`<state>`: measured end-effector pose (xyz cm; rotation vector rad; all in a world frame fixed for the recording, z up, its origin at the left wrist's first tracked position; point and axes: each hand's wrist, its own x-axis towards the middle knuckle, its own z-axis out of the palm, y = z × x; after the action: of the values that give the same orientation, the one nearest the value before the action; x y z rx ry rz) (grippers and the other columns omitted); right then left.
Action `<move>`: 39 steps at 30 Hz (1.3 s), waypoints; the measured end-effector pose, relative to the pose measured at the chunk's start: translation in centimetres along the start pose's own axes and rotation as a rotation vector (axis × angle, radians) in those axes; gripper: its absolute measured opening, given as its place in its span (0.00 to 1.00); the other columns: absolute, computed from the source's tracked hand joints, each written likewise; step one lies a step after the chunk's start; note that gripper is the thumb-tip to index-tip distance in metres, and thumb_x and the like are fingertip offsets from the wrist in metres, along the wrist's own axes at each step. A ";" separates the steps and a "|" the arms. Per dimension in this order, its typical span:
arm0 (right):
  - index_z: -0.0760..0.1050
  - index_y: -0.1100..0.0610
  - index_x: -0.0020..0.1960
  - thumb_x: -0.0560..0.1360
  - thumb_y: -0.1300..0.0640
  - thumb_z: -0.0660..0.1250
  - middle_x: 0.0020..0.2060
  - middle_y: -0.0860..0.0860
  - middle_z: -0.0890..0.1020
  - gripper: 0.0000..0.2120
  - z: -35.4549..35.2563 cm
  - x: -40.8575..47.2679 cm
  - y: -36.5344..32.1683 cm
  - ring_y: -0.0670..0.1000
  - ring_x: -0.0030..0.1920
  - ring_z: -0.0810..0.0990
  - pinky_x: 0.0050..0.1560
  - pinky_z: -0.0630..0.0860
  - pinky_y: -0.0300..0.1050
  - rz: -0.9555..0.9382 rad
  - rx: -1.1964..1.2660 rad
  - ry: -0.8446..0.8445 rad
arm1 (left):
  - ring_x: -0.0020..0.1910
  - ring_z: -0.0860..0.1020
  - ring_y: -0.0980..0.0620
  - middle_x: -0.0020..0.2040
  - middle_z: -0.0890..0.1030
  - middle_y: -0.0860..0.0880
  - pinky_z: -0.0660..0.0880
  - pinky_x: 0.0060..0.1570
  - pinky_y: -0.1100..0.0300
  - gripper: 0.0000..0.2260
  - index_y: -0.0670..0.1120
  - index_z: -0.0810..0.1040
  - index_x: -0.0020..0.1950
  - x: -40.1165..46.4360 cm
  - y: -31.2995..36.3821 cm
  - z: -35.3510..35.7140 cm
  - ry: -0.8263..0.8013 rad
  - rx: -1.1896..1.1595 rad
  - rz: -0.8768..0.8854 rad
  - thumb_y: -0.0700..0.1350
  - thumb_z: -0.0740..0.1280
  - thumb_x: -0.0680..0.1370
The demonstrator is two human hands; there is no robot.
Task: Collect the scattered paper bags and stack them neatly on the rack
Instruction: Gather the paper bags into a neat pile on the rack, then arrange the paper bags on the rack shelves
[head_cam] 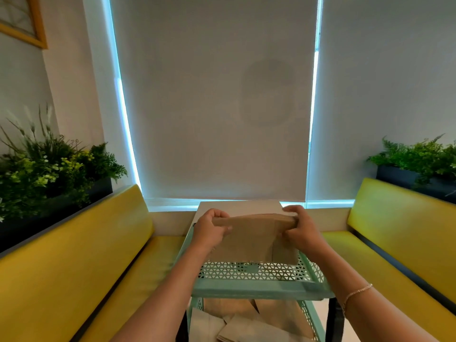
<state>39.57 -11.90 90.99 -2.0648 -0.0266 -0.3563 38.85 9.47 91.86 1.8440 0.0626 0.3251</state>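
The mint-green rack [256, 288] fills the lower centre of the frame, a perforated metal tray on top with a lower level below it, standing between two yellow benches [74, 262] with a pale table [239, 207] just behind.

You hold a bundle of brown paper bags [251, 239] upright over the top tray, at mid-frame just below centre, its lower edge down at or touching the mesh floor; I cannot tell which. More loose paper bags [259, 322] lie jumbled on the lower level at the bottom of the frame, overlapping at odd angles.

Your left hand [209, 229] curls round the bundle's upper left corner, and your right hand [299, 230] pinches the upper right corner, fingers wrapped over the top edge.

By my judgement these bags are very light, thin and floppy, and they will crease or fan apart if squeezed at one point only. Grip both ends of the folded top edge, as you do, where the layers are thickest. Tapping the lower edge on the tray should square them. Expect the flat sheets to slide on each other, so keep the pinch firm.
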 end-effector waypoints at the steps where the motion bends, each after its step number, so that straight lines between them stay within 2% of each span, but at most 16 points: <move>1: 0.69 0.44 0.55 0.64 0.73 0.64 0.45 0.55 0.78 0.29 0.0 0.2 -0.2 0.60 0.47 0.79 0.49 0.78 0.60 0.013 0.028 0.025 | 0.54 0.77 0.46 0.55 0.77 0.47 0.77 0.55 0.50 0.12 0.50 0.74 0.47 0.2 0.1 0.0 0.018 -0.012 0.002 0.35 0.71 0.72; 3: 0.67 0.49 0.63 0.65 0.72 0.65 0.48 0.57 0.78 0.31 0.2 0.1 -0.1 0.59 0.50 0.78 0.52 0.78 0.58 0.068 0.057 0.043 | 0.60 0.73 0.46 0.59 0.72 0.51 0.74 0.57 0.55 0.18 0.46 0.71 0.61 0.1 -0.1 0.1 0.037 0.008 -0.036 0.36 0.70 0.73; 5: 0.67 0.55 0.63 0.67 0.72 0.64 0.49 0.57 0.77 0.27 0.8 -0.5 0.7 0.57 0.51 0.77 0.53 0.77 0.54 0.179 0.035 0.004 | 0.64 0.71 0.44 0.65 0.70 0.48 0.71 0.61 0.55 0.26 0.43 0.63 0.70 -0.2 -1.2 0.5 0.007 0.042 -0.134 0.36 0.69 0.75; 7: 0.68 0.59 0.60 0.69 0.71 0.62 0.49 0.57 0.77 0.21 1.3 -1.2 1.3 0.56 0.52 0.75 0.54 0.76 0.53 0.281 -0.015 -0.050 | 0.64 0.71 0.44 0.65 0.72 0.42 0.71 0.61 0.55 0.23 0.41 0.63 0.69 -0.8 -2.2 0.9 -0.049 0.109 -0.224 0.35 0.66 0.76; 10: 0.70 0.60 0.57 0.70 0.69 0.61 0.50 0.57 0.77 0.16 1.8 -1.1 1.3 0.56 0.52 0.75 0.55 0.75 0.52 0.325 -0.075 -0.081 | 0.52 0.76 0.48 0.56 0.76 0.45 0.74 0.49 0.59 0.14 0.41 0.70 0.64 -1.0 -2.9 1.1 -0.106 0.301 -0.224 0.35 0.61 0.78; 12: 0.71 0.61 0.57 0.71 0.67 0.61 0.49 0.57 0.77 0.14 1.8 -0.8 0.9 0.55 0.50 0.75 0.52 0.75 0.50 0.318 -0.128 -0.084 | 0.42 0.73 0.53 0.49 0.75 0.48 0.71 0.37 0.64 0.11 0.41 0.73 0.61 -0.9 -2.8 0.9 -0.099 0.375 -0.182 0.36 0.60 0.79; 15: 0.71 0.63 0.57 0.72 0.68 0.59 0.46 0.56 0.76 0.14 1.7 -0.2 0.7 0.56 0.49 0.75 0.50 0.75 0.49 0.289 -0.176 -0.069 | 0.39 0.72 0.54 0.50 0.76 0.48 0.66 0.30 0.65 0.12 0.42 0.73 0.61 -0.2 -2.5 0.4 -0.064 0.438 -0.137 0.36 0.60 0.78; 17: 0.72 0.64 0.57 0.73 0.67 0.59 0.45 0.57 0.77 0.13 1.4 0.2 0.5 0.56 0.50 0.76 0.52 0.76 0.50 0.283 -0.192 -0.071 | 0.42 0.74 0.52 0.53 0.77 0.45 0.70 0.33 0.63 0.14 0.41 0.72 0.63 0.5 -2.1 0.0 -0.063 0.463 -0.164 0.37 0.62 0.77; 19: 0.74 0.64 0.56 0.73 0.65 0.61 0.47 0.58 0.79 0.12 1.1 0.6 0.2 0.57 0.50 0.78 0.53 0.78 0.51 0.303 -0.213 -0.082 | 0.50 0.76 0.47 0.57 0.77 0.42 0.74 0.44 0.58 0.17 0.39 0.71 0.64 0.8 -1.7 -0.5 -0.107 0.501 -0.248 0.39 0.66 0.76; 24: 0.76 0.65 0.52 0.75 0.62 0.60 0.44 0.57 0.79 0.10 1.6 0.3 0.5 0.55 0.47 0.78 0.47 0.75 0.45 0.321 -0.408 -0.163 | 0.64 0.72 0.44 0.66 0.73 0.41 0.70 0.63 0.54 0.26 0.38 0.70 0.67 1.0 -2.3 -0.5 -0.181 0.747 -0.330 0.47 0.72 0.74; 27: 0.70 0.59 0.38 0.76 0.60 0.61 0.34 0.52 0.72 0.08 2.2 -0.2 1.0 0.48 0.34 0.71 0.34 0.69 0.36 0.344 -0.485 -0.158 | 0.67 0.70 0.45 0.69 0.71 0.42 0.68 0.66 0.55 0.29 0.38 0.67 0.70 0.6 -2.5 0.1 -0.217 0.910 -0.307 0.52 0.70 0.75; 31: 0.66 0.58 0.35 0.77 0.57 0.61 0.33 0.51 0.72 0.13 2.5 -0.5 1.1 0.47 0.33 0.71 0.35 0.71 0.37 0.337 -0.594 -0.156 | 0.65 0.72 0.44 0.67 0.73 0.42 0.70 0.62 0.57 0.28 0.37 0.69 0.67 0.3 -2.6 0.7 -0.212 0.992 -0.291 0.52 0.70 0.75; 33: 0.67 0.58 0.36 0.77 0.58 0.60 0.33 0.51 0.72 0.11 2.7 -0.7 1.0 0.47 0.33 0.71 0.37 0.72 0.38 0.331 -0.619 -0.150 | 0.62 0.74 0.44 0.63 0.75 0.42 0.71 0.58 0.56 0.25 0.38 0.73 0.64 0.2 -2.9 0.8 -0.216 1.012 -0.281 0.52 0.70 0.74; 35: 0.71 0.60 0.45 0.76 0.59 0.61 0.38 0.53 0.75 0.05 2.9 -1.2 0.7 0.51 0.40 0.77 0.46 0.77 0.44 0.308 -0.616 -0.120 | 0.58 0.76 0.44 0.56 0.78 0.43 0.73 0.53 0.55 0.18 0.39 0.77 0.56 -0.1 -3.1 0.9 -0.229 1.048 -0.255 0.51 0.70 0.74; 37: 0.69 0.61 0.59 0.75 0.60 0.62 0.48 0.57 0.78 0.13 3.0 -1.5 0.6 0.56 0.50 0.78 0.52 0.77 0.48 0.257 -0.596 -0.051 | 0.50 0.79 0.46 0.45 0.79 0.44 0.74 0.48 0.55 0.09 0.40 0.77 0.42 -0.4 -3.1 1.0 -0.187 1.061 -0.192 0.46 0.71 0.73; 39: 0.65 0.60 0.65 0.75 0.62 0.63 0.54 0.58 0.78 0.20 2.6 -1.8 0.1 0.57 0.53 0.77 0.51 0.76 0.49 0.191 -0.533 0.015 | 0.45 0.78 0.47 0.46 0.79 0.45 0.76 0.47 0.55 0.06 0.40 0.77 0.45 -0.5 -2.9 0.9 -0.097 0.965 -0.108 0.42 0.69 0.73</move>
<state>38.47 -9.44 89.26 -2.5640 0.3028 -0.2797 38.91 9.36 88.78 2.7939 0.2905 0.1236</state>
